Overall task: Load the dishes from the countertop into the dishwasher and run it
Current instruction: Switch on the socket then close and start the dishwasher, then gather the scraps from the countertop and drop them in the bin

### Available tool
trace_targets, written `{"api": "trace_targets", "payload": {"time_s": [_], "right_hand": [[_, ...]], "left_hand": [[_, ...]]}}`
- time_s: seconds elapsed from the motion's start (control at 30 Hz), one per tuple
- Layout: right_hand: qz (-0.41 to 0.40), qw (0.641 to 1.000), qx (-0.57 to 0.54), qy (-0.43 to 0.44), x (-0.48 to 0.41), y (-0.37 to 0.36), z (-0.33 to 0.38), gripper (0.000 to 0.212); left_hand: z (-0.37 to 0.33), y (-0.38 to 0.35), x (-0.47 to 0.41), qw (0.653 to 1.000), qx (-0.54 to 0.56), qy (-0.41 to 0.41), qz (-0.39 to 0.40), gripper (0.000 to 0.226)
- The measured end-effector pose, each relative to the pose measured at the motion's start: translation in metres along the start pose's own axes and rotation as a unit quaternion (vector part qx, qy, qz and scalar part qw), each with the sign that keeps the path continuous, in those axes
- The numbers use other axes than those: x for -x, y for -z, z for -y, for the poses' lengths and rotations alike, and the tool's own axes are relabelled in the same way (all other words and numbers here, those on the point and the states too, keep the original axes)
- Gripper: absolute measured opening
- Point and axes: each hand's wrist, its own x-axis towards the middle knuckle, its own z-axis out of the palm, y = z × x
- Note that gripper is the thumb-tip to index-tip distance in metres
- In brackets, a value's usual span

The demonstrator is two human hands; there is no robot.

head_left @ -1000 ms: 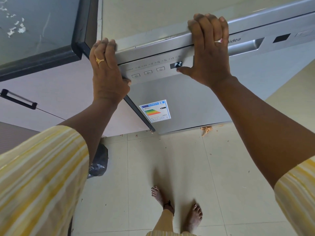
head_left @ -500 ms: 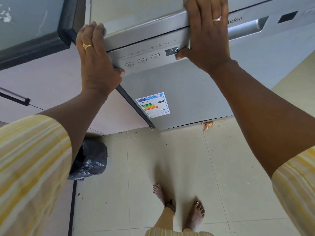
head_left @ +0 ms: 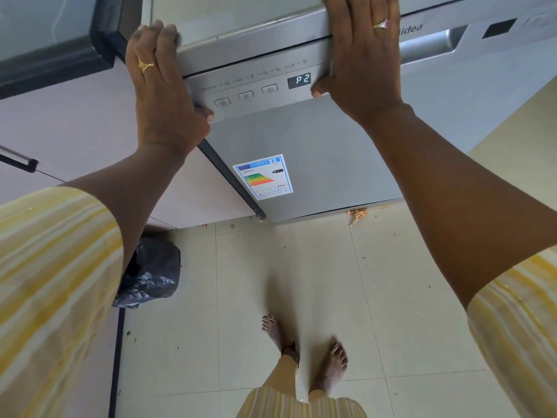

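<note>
- The fingertips of the right hand run off the top edge.
- The dishwasher is cut off at its right end, and that hand covers the first letter of its brand name.
- The panel icons and the small print on the energy label are too small to read.
- The black bag is half hidden behind the left forearm.

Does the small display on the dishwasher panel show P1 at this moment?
No, the lit display on the front panel of the dishwasher reads P2.
</note>
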Motion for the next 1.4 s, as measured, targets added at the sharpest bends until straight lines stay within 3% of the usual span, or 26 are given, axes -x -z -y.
{"api": "trace_targets", "payload": {"time_s": [0.1, 0.3, 0.47, 0.57, 0.67, 0.8, 0.9, 1.0, 1.1, 1.23, 1.3, 1.4], "right_hand": [[-0.002, 1.0, -0.005, -0.01, 0.0, -0.001, 0.002, 0.083], [0.039, 0.999, -0.013, -0.03, -0.003, 0.008, 0.006, 0.1], [0.055, 0.996, -0.009, -0.075, -0.006, 0.016, 0.017, 0.078], [0.059, 0.992, 0.02, -0.112, -0.015, 0.023, 0.029, 0.059], [0.136, 0.979, 0.065, -0.136, -0.021, 0.03, 0.039, 0.057], [0.321, 0.92, 0.038, -0.223, -0.05, 0.056, 0.061, 0.058], [0.348, 0.899, 0.028, -0.266, -0.066, 0.066, 0.088, 0.047], [0.334, 0.911, -0.02, -0.241, -0.078, 0.07, 0.126, 0.036], [0.333, 0.922, -0.073, -0.184, -0.102, 0.069, 0.167, 0.033], [0.349, 0.91, -0.138, -0.174, -0.131, 0.056, 0.221, 0.03], [0.366, 0.898, -0.177, -0.172, -0.141, 0.045, 0.242, 0.029], [0.363, 0.891, -0.233, -0.139, -0.158, 0.025, 0.271, 0.026]], "left_hand": [[0.0, -0.002, 0.0, 1.0, 0.002, 0.007, -0.002, 0.081], [0.0, 0.001, -0.002, 0.999, -0.014, 0.02, 0.032, 0.083], [0.001, 0.007, -0.006, 0.995, -0.028, 0.001, 0.092, 0.095], [-0.001, 0.017, -0.011, 0.994, -0.051, -0.03, 0.092, 0.084], [-0.006, 0.023, -0.009, 0.99, -0.05, -0.035, 0.126, 0.073], [-0.007, 0.046, -0.01, 0.969, 0.006, 0.015, 0.246, 0.089], [-0.01, 0.058, -0.012, 0.957, 0.043, 0.041, 0.284, 0.09], [-0.008, 0.074, -0.02, 0.941, 0.095, 0.054, 0.32, 0.081], [0.019, 0.093, -0.033, 0.932, 0.141, 0.003, 0.335, 0.063], [0.086, 0.112, -0.04, 0.952, 0.069, -0.004, 0.3, 0.063], [0.116, 0.126, -0.039, 0.963, 0.059, 0.053, 0.259, 0.058], [0.16, 0.137, -0.034, 0.94, 0.099, 0.14, 0.295, 0.062]]}}
